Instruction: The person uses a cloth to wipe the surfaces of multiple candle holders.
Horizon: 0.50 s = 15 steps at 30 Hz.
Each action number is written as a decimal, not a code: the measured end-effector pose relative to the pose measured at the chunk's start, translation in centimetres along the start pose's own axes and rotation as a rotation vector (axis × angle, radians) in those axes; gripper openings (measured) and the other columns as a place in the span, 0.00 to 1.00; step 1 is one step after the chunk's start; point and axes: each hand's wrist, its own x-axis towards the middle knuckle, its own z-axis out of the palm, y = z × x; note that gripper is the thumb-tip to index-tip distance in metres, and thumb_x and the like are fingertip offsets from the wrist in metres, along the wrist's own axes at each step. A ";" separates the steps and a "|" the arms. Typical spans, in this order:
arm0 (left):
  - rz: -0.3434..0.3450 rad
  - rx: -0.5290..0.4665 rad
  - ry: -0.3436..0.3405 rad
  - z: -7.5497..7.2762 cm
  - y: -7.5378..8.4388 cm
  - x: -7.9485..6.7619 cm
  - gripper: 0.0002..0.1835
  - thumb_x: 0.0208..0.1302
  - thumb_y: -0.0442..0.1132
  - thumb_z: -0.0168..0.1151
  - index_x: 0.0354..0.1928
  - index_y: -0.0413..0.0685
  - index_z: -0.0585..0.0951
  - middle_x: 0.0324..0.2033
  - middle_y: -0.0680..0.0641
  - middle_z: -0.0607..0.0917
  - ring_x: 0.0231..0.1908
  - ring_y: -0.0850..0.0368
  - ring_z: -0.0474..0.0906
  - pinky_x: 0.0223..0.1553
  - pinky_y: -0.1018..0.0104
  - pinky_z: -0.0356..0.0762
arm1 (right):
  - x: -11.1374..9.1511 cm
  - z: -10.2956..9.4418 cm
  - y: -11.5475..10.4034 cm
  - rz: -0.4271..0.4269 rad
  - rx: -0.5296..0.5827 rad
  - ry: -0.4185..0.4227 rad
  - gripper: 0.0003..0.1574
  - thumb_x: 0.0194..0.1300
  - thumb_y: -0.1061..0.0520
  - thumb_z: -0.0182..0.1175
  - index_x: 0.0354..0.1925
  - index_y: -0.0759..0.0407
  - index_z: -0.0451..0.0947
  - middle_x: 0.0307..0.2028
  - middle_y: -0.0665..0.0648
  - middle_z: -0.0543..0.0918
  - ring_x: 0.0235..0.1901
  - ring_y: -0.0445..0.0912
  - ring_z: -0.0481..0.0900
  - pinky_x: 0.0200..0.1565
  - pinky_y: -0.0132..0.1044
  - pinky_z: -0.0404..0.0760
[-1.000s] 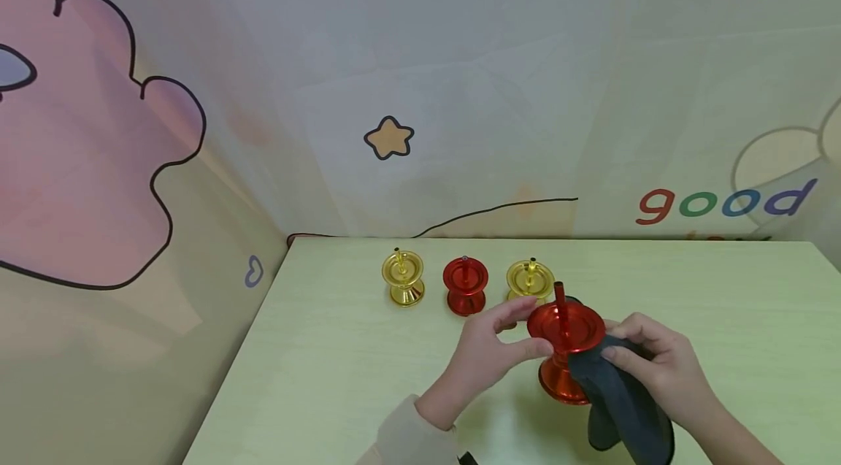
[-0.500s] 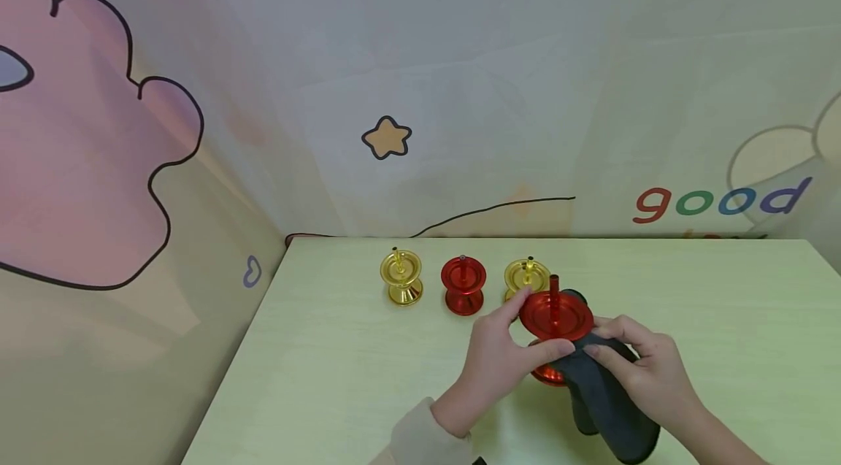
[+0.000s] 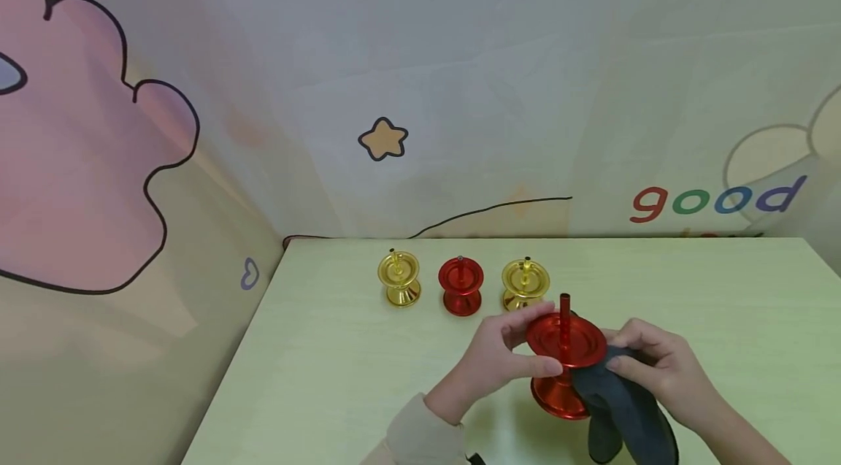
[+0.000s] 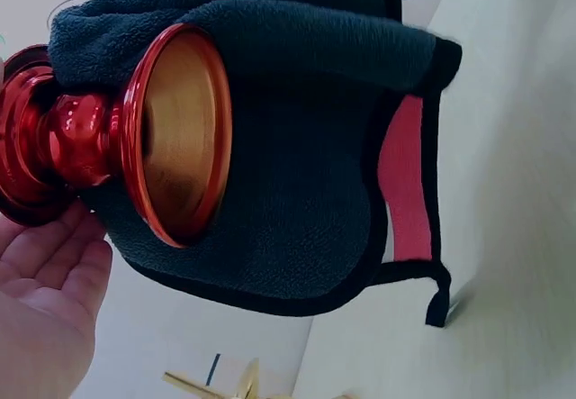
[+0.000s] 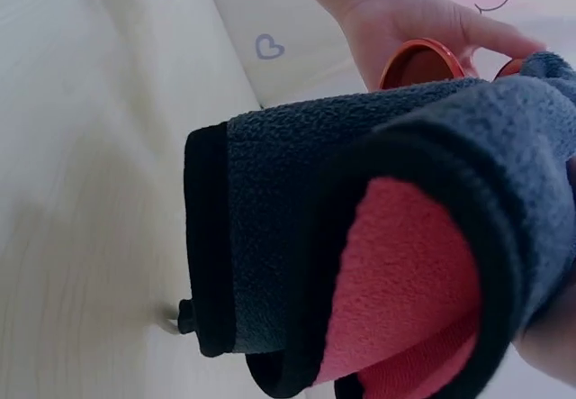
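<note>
A shiny red candle holder [image 3: 566, 343] with a spike in its dish is held above the table by my left hand [image 3: 497, 355], thumb at the near side and fingers at the dish rim. In the left wrist view its hollow base [image 4: 184, 133] faces the camera. My right hand [image 3: 663, 370] pinches a dark grey-blue cloth [image 3: 620, 399] and presses it against the holder's right side below the dish. The cloth [image 5: 360, 228] shows a pink underside and black edging in the right wrist view, where it hides most of the holder.
Behind the hands, three more candle holders stand in a row on the pale table [image 3: 328, 377]: a gold one [image 3: 401, 279], a red one [image 3: 461, 286] and another gold one [image 3: 524, 282]. A printed cloth backdrop [image 3: 460, 85] rises at the table's far edge.
The red holder and both hands shifted slightly up and left, then came back down and right. Its base, partly covered by the cloth half a second ago, shows more now.
</note>
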 end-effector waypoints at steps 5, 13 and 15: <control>0.056 -0.024 -0.020 0.6 -0.6 0.3 0.34 0.48 0.46 0.67 0.58 0.43 0.69 0.52 0.43 0.77 0.48 0.67 0.74 0.50 0.74 0.70 | -0.5 -0.9 0.2 0.009 0.051 -0.028 0.25 0.50 0.84 0.46 0.34 0.59 0.74 0.38 0.48 0.82 0.37 0.37 0.79 0.31 0.26 0.76; 0.075 -0.040 -0.034 1.9 -1.4 1.1 0.34 0.46 0.44 0.68 0.58 0.47 0.70 0.52 0.47 0.77 0.50 0.67 0.73 0.51 0.75 0.69 | -1.6 -2.9 0.1 0.101 0.023 0.000 0.24 0.54 0.81 0.44 0.35 0.58 0.75 0.41 0.47 0.82 0.42 0.36 0.78 0.36 0.26 0.77; 0.067 -0.054 -0.036 2.2 -1.4 1.4 0.34 0.46 0.44 0.68 0.58 0.48 0.70 0.52 0.47 0.77 0.50 0.66 0.73 0.51 0.74 0.69 | -1.9 -3.5 0.1 0.121 0.031 0.014 0.24 0.54 0.81 0.43 0.35 0.58 0.75 0.41 0.47 0.82 0.43 0.36 0.78 0.36 0.26 0.77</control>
